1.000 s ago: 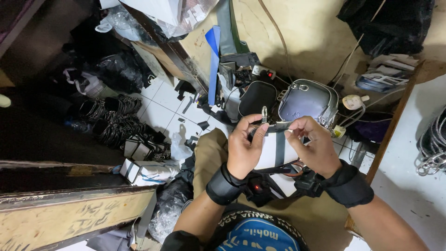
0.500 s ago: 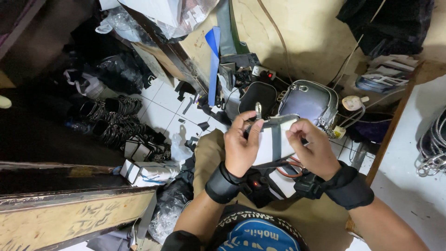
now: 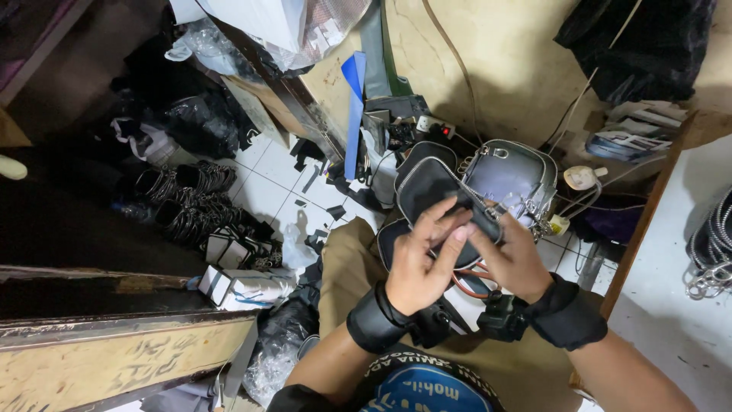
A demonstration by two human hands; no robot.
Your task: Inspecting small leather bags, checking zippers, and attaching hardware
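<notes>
Both hands hold a small black pouch (image 3: 438, 200) with a light zipper line running around its edge, raised above the person's lap over the tiled floor (image 3: 267, 179). The left hand (image 3: 424, 263) lies across the front panel, fingers (image 3: 450, 229) pressed flat on the fabric with the thumb under it, so its grip is pinching the pouch and steadying the panel. The right hand (image 3: 512, 255) supports the pouch from the right side and from behind; its grip is closed on the pouch edge near the zipper, which keeps that edge turned toward the camera. Just beyond the pouch a grey bag (image 3: 512, 174) with metal hardware rests on the floor against the wall, its chain hanging beside the right hand. A second black pouch (image 3: 393, 240) lies under the held one. Coiled black straps (image 3: 187, 202) lie well apart at the left.
</notes>
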